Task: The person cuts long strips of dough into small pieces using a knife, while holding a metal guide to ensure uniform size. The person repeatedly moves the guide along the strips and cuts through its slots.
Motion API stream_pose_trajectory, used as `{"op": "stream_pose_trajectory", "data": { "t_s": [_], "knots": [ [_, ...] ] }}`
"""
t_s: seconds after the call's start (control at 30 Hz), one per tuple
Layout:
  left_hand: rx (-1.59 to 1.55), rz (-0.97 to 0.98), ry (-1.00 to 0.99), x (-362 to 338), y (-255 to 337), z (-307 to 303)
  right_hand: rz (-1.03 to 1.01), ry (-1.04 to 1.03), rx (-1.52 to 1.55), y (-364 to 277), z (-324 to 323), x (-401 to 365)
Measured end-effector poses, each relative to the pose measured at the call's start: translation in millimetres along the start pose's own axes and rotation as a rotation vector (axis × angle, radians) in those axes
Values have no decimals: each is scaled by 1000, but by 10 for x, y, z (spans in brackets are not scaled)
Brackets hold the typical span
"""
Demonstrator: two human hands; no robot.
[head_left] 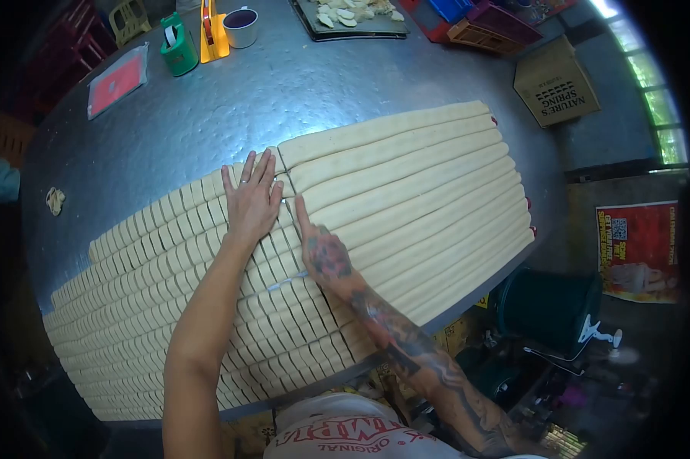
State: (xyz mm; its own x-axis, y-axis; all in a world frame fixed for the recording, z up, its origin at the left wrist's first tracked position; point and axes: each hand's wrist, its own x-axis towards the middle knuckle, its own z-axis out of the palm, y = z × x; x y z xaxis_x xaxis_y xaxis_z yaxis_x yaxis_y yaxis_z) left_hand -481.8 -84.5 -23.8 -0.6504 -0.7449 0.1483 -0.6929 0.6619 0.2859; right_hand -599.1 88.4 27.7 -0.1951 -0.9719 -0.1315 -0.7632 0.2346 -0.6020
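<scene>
Head view: left hand (250, 200) lies flat, fingers spread, on pale cut dough pieces (161, 275) mid-frame. Just right, right hand (326, 255), forefinger out, rests where long uncut dough strips (421, 183) begin on the grey metal tabletop (283, 84); its grip is unclear.

Long pale dough ropes (414, 176) are being kept side by side, touching, as one slanted sheet across the steel table (207, 107), reaching its near right edge. Short cut dough pieces (153, 268) are being held in tidy rows toward the table's near left edge. A thin metal blade (285, 281) is being pressed in where the two meet.
</scene>
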Motion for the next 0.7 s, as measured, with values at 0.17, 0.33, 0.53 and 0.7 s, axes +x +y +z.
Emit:
{"op": "stream_pose_trajectory", "data": {
  "t_s": [0.17,0.33,0.53,0.7],
  "knots": [
    [-75,-24,47,-188,106,-23,197,-166,9,-101,-64,-685],
    [-120,-8,-107,-1025,746,-197,105,-48,13,11,67,-819],
    [58,17,-72,-1252,904,-25,-40,37,57,153,140,-1472],
    [-1,6,-5,-1412,965,-41,149,-144,-78,88,125,-2263]
  ]
}}
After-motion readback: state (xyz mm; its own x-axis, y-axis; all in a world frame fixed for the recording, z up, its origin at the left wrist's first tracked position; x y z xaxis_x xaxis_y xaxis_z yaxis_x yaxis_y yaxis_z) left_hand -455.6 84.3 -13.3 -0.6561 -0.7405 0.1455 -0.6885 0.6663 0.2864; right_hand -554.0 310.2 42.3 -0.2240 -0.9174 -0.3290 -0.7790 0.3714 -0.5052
